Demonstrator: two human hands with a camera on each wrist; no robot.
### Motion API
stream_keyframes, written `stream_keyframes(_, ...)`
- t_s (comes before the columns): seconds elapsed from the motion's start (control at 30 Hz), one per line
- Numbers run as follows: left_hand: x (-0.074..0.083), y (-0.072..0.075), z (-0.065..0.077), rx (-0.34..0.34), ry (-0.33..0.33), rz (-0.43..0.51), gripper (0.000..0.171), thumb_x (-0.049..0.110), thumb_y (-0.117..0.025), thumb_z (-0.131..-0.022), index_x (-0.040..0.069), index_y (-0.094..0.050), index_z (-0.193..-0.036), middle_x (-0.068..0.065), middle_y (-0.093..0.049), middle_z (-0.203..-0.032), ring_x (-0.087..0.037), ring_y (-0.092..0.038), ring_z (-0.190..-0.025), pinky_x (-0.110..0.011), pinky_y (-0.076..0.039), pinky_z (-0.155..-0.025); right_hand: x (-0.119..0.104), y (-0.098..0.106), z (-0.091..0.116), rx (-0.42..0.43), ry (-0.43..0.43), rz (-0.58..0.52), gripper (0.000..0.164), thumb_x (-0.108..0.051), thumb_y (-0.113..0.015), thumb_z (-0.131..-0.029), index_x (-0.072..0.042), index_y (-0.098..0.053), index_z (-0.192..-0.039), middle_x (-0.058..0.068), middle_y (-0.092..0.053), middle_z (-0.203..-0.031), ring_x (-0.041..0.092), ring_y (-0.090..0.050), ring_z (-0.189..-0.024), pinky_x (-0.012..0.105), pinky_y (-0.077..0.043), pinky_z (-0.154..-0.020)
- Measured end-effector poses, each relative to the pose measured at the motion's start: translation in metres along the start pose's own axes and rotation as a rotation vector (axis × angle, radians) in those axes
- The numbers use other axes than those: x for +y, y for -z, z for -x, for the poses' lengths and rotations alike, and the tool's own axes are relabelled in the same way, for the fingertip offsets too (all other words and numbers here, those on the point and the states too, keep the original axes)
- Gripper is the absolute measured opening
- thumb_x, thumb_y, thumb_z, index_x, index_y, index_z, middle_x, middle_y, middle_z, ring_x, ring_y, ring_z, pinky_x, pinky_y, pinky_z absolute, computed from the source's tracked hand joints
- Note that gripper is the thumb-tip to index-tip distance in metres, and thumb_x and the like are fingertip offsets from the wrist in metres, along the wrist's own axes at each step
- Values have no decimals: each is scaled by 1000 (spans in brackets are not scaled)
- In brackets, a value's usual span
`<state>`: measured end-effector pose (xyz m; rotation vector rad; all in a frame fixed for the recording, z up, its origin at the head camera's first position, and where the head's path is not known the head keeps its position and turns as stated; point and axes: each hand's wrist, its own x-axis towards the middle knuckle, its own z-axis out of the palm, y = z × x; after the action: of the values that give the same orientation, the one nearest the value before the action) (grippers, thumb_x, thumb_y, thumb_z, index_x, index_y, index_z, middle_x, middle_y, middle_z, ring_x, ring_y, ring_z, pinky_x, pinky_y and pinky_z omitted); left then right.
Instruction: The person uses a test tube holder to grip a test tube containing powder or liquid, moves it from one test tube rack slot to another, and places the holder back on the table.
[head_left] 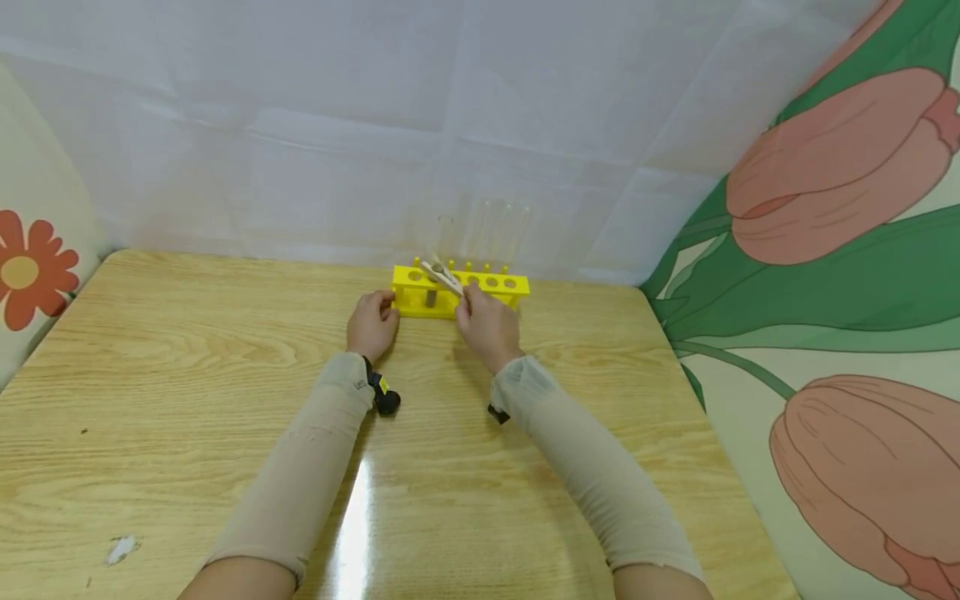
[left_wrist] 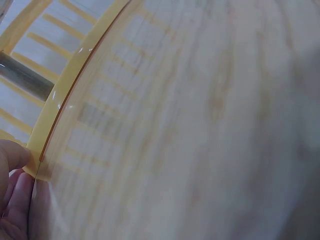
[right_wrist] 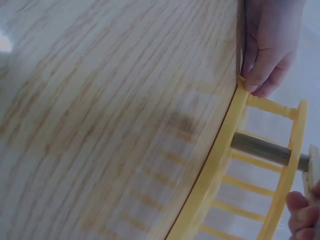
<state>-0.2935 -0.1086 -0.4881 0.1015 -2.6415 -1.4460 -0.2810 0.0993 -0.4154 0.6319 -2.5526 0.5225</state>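
A yellow test tube rack (head_left: 405, 310) stands near the back edge of the table. My left hand (head_left: 372, 323) pinches the left end of its base, thumb on top, as the left wrist view shows. In my right hand (head_left: 491, 327) is a wooden test tube holder (head_left: 444, 277), its jaw end at the upper part of a test tube. That test tube (right_wrist: 265, 149) stands in a hole near the rack's left end, and its lower part looks dark grey. Whether the holder's jaws clamp the tube cannot be told.
Several clear test tubes (head_left: 506, 225) stand along the rack's back row at the right, hard to see against the white cloth (head_left: 337, 125). The wood-grain table (head_left: 225, 400) spreads in front. A floral panel (head_left: 840, 250) borders the right side.
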Motion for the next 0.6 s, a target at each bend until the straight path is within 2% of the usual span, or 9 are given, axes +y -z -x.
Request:
stream_keyframes(0.17,0,0,-1,-2,5,0,37,12,-55,-103,-3,-56,-137,-24,-53,-134,-36,-56,-124,-46,-46,-107,0,-1,1,28,14,17,10,-7,-62,-95,-2,-69,-92,7,-63,-64,14,-42,-43,24,-33,-36)
stream_keyframes(0.4,0,0,-1,-2,4,2,37,13,-55,-103,-3,-56,-137,-24,-53,-133,-37,-57,-123,-47,-47,-107,0,-1,1,37,23,27,15,-6,-63,-94,1,-74,-100,8,-69,-70,14,-48,-44,24,-37,-37)
stream_keyframes(0.6,-3,-2,-1,3,-8,-6,38,13,-53,-103,-2,-56,-138,-23,-53,-133,-37,-58,-122,-47,-47,-106,2,-2,1,69,51,68,12,-6,-65,-92,-1,-76,-97,7,-69,-69,14,-50,-45,27,-41,-38)
